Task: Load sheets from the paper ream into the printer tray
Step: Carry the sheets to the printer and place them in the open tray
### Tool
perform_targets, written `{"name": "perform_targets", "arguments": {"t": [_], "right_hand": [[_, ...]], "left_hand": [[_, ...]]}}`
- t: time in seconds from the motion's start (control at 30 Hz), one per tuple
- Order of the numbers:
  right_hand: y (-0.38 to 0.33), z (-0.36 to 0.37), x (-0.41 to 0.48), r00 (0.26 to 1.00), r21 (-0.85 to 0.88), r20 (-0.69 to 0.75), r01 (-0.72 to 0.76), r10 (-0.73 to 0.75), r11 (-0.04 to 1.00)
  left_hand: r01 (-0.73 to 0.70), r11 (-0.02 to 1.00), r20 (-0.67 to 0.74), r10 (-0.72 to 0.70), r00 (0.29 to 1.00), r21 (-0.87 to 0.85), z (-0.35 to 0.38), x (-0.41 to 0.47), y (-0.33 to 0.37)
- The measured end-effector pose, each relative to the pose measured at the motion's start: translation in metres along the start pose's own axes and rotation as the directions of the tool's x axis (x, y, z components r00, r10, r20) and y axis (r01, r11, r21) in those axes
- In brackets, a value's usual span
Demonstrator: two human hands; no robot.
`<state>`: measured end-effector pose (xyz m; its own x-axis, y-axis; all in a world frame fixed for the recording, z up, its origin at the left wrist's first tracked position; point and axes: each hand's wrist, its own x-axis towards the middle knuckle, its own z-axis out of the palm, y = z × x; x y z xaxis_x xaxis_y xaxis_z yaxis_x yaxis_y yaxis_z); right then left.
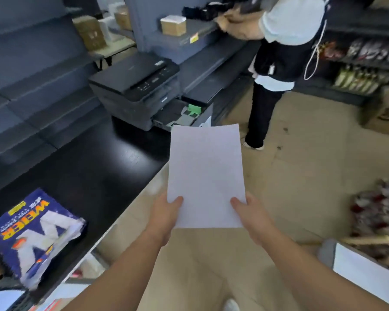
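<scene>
I hold white sheets (206,173) out in front of me over the floor. My left hand (165,215) grips their lower left corner, and my right hand (253,217) grips the lower right corner. The blue paper ream (35,235), its wrapper torn open, lies on the black counter (94,173) at the lower left. The grey printer (136,86) sits at the counter's far end. Its tray (180,114) is pulled out toward me, with green guides inside. The sheets' top edge sits just below the tray in view.
A person in a dark vest (279,52) stands right of the printer, facing the shelves. Stocked shelves (364,68) line the back right. Packaged goods (382,212) are piled on the floor at right. A white sheet (366,274) shows at the lower right.
</scene>
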<state>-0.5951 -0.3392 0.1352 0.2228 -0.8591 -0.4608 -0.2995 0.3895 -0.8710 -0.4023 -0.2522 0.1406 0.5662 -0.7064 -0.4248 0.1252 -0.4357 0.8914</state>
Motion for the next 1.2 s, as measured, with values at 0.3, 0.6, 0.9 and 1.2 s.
{"name": "perform_targets", "arguments": {"t": [0.3, 0.6, 0.9, 1.2], "right_hand": [[-0.016, -0.133, 0.044, 0.955, 0.102, -0.291, -0.028, 0.057, 0.994], [-0.051, -0.192, 0.135, 0.893, 0.217, -0.434, -0.023, 0.118, 0.976], [-0.116, -0.217, 0.267, 0.841, 0.28, -0.524, 0.023, 0.132, 0.96], [-0.169, -0.24, 0.383, 0.855, 0.302, -0.498, 0.016, 0.143, 0.953]], "left_hand": [[-0.125, 0.984, 0.276, 0.087, 0.957, 0.124, 0.156, 0.052, 0.066], [-0.18, 0.967, 0.396, 0.097, 0.913, 0.178, 0.262, 0.145, 0.124], [-0.241, 0.951, 0.549, 0.098, 0.83, 0.195, 0.338, 0.274, 0.208], [-0.233, 0.95, 0.536, 0.089, 0.839, 0.207, 0.391, 0.378, 0.26]]}}
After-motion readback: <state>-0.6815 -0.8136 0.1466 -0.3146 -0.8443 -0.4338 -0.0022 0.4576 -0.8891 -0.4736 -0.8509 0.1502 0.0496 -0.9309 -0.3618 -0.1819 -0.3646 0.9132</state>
